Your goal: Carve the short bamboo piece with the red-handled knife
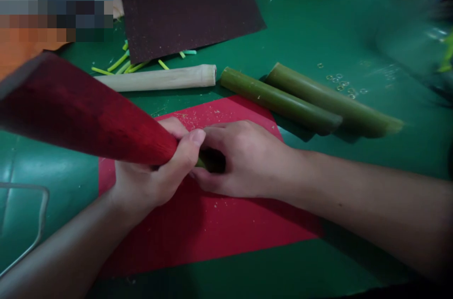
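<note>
My left hand (155, 167) is closed around the narrow end of a dark red tapered tool (71, 108) that slants up toward the left edge. My right hand (244, 157) is wrapped around a short green bamboo piece (202, 163), mostly hidden under the fingers, right against my left thumb. Both hands rest over a red mat (212, 228) sprinkled with fine shavings. Behind the mat lie a pale peeled bamboo stick (159, 78) and two green bamboo tubes (279, 100), (332, 98).
A dark brown sheet (187, 4) lies at the back on the green table cover (318, 30). Thin yellow-green slivers (120, 64) poke out under it. Small metal rings (341, 83) are scattered at right. A bent wire (38, 223) sits at the left edge.
</note>
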Demonstrator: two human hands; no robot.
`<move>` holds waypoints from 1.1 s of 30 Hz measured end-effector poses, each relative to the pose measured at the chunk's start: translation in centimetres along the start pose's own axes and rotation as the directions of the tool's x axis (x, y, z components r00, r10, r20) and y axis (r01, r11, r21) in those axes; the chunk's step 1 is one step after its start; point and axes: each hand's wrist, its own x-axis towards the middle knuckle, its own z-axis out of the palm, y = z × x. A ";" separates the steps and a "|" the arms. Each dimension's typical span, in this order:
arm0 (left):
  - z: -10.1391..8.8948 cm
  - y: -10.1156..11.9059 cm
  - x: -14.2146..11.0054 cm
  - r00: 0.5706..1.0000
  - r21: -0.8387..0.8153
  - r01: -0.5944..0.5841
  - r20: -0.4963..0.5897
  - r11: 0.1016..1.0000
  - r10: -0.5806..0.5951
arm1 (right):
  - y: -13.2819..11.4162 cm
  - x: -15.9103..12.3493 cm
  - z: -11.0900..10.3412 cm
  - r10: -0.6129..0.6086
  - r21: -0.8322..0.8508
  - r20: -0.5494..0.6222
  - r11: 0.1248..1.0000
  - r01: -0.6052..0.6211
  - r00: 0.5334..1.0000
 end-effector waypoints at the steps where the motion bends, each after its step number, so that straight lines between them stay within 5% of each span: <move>1: 0.0 -0.1 -0.1 1.000 -0.003 0.000 0.008 1.000 0.000 | 0.0 0.0 0.0 -0.004 -0.001 -0.005 1.000 0.004 1.000; 5: 0.0 -0.2 -0.3 0.998 -0.015 0.007 0.057 1.000 -0.006 | 0.1 -0.1 0.1 -0.020 -0.011 -0.029 1.000 0.019 0.999; 16: 0.6 0.0 0.1 0.994 -0.015 -0.010 -0.114 1.000 0.008 | 0.1 0.0 0.0 0.014 -0.016 -0.013 1.000 -0.014 1.000; 21: 0.4 -0.4 -0.4 0.999 0.036 -0.036 0.005 0.999 0.036 | 0.2 -0.1 0.0 -0.030 0.003 -0.041 1.000 0.030 0.999; 26: 0.5 -0.2 0.0 0.995 -0.029 -0.038 -0.095 0.999 0.036 | 0.0 -0.1 0.0 0.010 -0.005 -0.010 1.000 -0.010 1.000; 29: 0.4 -0.2 -0.2 0.997 -0.060 -0.012 -0.073 0.998 0.008 | 0.0 -0.1 0.0 -0.009 0.001 -0.041 1.000 0.010 0.999; 31: 0.3 -0.2 -0.4 0.996 -0.063 0.002 0.088 0.998 0.003 | 0.1 -0.1 0.1 -0.024 -0.002 -0.064 1.000 0.024 0.998; 33: 0.2 0.2 -0.4 0.995 -0.123 0.058 -0.070 0.991 -0.067 | 0.2 -0.2 0.1 -0.026 -0.021 -0.062 0.999 0.025 0.998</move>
